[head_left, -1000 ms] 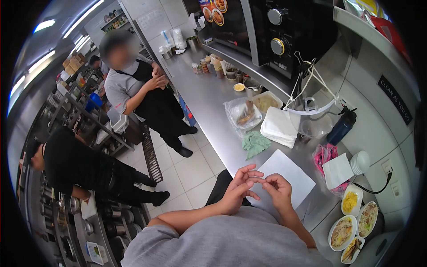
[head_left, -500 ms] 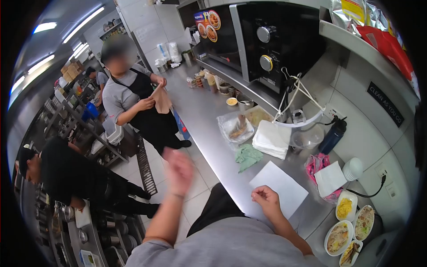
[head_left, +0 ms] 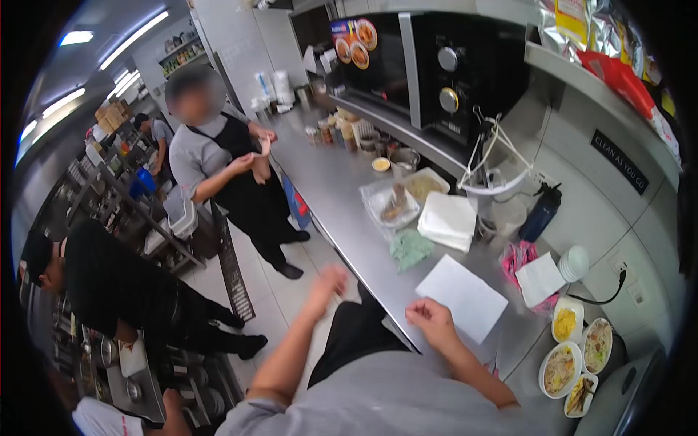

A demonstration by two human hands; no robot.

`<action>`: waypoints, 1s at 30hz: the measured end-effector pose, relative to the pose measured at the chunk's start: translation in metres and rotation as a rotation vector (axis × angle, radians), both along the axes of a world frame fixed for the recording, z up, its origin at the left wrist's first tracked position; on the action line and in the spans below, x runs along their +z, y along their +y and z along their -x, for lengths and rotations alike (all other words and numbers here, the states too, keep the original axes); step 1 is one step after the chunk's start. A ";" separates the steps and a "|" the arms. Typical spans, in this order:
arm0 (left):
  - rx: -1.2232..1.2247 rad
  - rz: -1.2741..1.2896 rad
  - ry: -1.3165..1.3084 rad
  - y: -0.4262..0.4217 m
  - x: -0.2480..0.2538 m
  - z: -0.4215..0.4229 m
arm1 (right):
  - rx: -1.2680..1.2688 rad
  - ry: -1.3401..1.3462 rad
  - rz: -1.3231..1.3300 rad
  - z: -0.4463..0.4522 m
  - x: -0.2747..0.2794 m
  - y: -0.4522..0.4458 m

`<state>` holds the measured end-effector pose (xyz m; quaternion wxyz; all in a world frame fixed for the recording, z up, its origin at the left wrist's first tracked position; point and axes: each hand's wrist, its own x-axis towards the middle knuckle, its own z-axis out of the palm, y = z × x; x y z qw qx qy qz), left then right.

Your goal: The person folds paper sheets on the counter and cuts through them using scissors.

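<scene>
My left hand hangs over the floor beside the steel counter. It is blurred, and its fingers are too smeared to read. Over the counter's front edge is my right hand, its fingers curled together; whether they hold anything is hidden. Just beyond it lies a white sheet of paper. Behind the paper are a crumpled green cloth and a stack of folded white cloths.
A person in a black apron stands across from me holding a pinkish cloth. Another person in black bends at lower left. Bowls of food stand at right. A microwave sits above the counter.
My hands have parted; the left moved out to the left, then lower. The aproned person's hands now hold out a pinkish cloth. A white-sleeved person has appeared at lower left.
</scene>
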<state>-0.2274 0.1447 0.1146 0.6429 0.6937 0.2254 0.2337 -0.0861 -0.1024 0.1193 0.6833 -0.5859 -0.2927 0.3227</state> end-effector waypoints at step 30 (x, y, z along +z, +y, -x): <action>-0.455 -0.014 1.372 0.074 -0.357 0.351 | -0.100 -0.065 0.358 0.062 -0.111 0.029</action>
